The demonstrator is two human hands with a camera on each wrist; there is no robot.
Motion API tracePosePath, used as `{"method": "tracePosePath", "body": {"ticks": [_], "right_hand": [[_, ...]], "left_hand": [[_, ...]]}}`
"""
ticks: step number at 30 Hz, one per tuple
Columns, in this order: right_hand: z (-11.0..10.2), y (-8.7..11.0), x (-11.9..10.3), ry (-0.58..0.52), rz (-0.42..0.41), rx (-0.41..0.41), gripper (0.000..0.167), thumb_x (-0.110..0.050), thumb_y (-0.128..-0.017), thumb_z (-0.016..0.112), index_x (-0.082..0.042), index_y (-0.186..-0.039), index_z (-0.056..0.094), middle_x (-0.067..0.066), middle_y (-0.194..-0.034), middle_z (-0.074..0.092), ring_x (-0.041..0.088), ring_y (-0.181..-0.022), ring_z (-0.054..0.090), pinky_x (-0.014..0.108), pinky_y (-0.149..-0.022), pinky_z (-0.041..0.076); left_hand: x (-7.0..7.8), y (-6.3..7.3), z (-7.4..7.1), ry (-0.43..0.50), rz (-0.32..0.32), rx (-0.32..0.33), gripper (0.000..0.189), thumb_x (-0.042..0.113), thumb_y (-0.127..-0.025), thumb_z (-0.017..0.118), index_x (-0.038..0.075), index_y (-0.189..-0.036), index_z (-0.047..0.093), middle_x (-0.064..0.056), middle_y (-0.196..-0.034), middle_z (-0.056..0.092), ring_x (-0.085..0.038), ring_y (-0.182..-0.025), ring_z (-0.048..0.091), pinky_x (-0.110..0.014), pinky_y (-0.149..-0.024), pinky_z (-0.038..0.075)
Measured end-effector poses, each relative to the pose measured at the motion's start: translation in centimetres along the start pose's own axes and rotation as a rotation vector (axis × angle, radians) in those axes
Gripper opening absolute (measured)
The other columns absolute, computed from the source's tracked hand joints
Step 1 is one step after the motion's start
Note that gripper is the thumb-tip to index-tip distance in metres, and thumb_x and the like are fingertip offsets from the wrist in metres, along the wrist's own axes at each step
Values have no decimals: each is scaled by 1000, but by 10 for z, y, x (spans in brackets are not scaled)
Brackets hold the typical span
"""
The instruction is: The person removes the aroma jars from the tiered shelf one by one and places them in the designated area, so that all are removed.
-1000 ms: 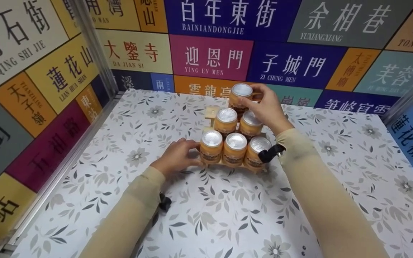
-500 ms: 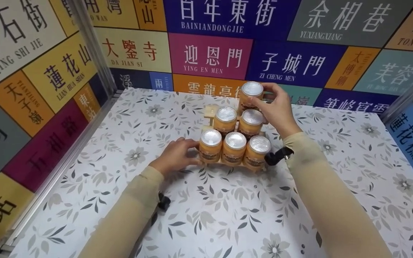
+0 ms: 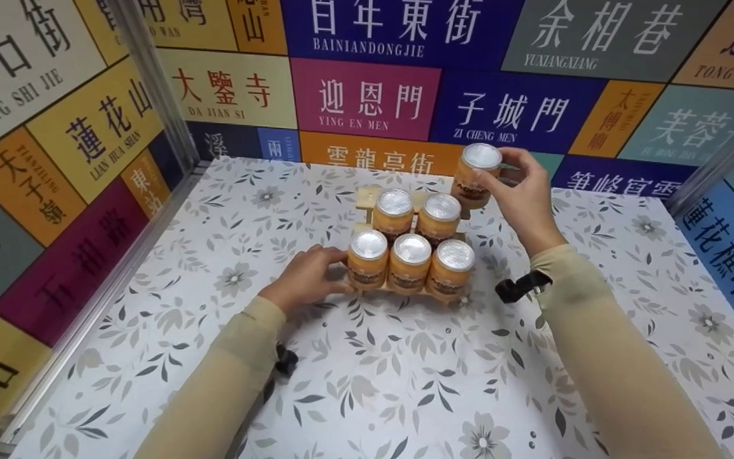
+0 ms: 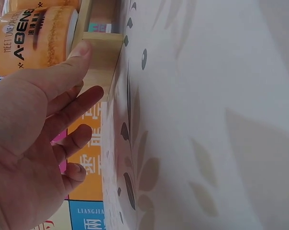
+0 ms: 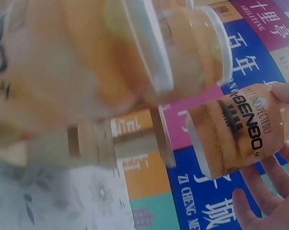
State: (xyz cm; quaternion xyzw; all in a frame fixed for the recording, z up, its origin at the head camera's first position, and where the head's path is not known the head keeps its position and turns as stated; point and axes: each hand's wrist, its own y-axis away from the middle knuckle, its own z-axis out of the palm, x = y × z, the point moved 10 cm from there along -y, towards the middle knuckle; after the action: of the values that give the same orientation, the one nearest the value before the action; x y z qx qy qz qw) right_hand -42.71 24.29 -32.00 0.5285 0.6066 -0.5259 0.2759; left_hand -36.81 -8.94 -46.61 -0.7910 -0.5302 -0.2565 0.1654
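My right hand [image 3: 528, 201] holds an orange can [image 3: 471, 185] with a silver lid, pinched by its upper part between thumb and fingers. In the right wrist view this can [image 5: 238, 129] hangs beside the rack, dark lettering on its wall. My left hand [image 3: 306, 277] is at the left end of a stepped wooden rack [image 3: 367, 199], thumb in front and fingers behind. In the left wrist view the thumb lies on the rack's wood [image 4: 104, 60], just under a can [image 4: 37, 38]. Three cans stand on the front step, the middle one [image 3: 409, 264] among them; two cans [image 3: 394, 213] stand behind.
A white tabletop [image 3: 367, 382] with a leaf-and-flower print lies under the rack. Behind it rises a wall [image 3: 367, 95] of coloured signs, and another sign-covered wall [image 3: 16, 210] stands at the left.
My right hand has carried its can from over the rack's back to the right, beyond the rack's right side. My left hand keeps its place at the rack's left end.
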Motion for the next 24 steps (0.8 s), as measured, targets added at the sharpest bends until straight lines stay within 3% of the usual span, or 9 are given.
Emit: {"method": "tracePosePath", "body": {"ticks": [13, 19, 24], "right_hand": [[-36, 10, 27, 36, 43, 59, 57, -37, -88, 82, -16, -136, 60, -1, -133, 62, 12, -117, 59, 31, -98, 47], [-39, 17, 52, 21, 116, 39, 61, -36, -88, 83, -17, -140, 57, 0, -139, 58, 15, -123, 59, 28, -94, 50], [-37, 23, 70, 62, 162, 17, 62, -39, -89, 81, -17, -141, 55, 1, -141, 56, 16, -125, 58, 29, -95, 51]], "left_hand": [[1, -1, 0, 18, -6, -2, 72, 38, -79, 88, 25, -144, 60, 5, -141, 65, -21, -134, 54, -47, -120, 35], [5, -1, 0, -33, 38, 10, 69, 36, -82, 87, 20, -144, 61, 2, -139, 67, -24, -139, 54, -44, -125, 29], [3, 0, -1, -40, 25, 7, 72, 37, -81, 87, 21, -146, 59, 2, -140, 66, -27, -142, 51, -46, -123, 32]]}}
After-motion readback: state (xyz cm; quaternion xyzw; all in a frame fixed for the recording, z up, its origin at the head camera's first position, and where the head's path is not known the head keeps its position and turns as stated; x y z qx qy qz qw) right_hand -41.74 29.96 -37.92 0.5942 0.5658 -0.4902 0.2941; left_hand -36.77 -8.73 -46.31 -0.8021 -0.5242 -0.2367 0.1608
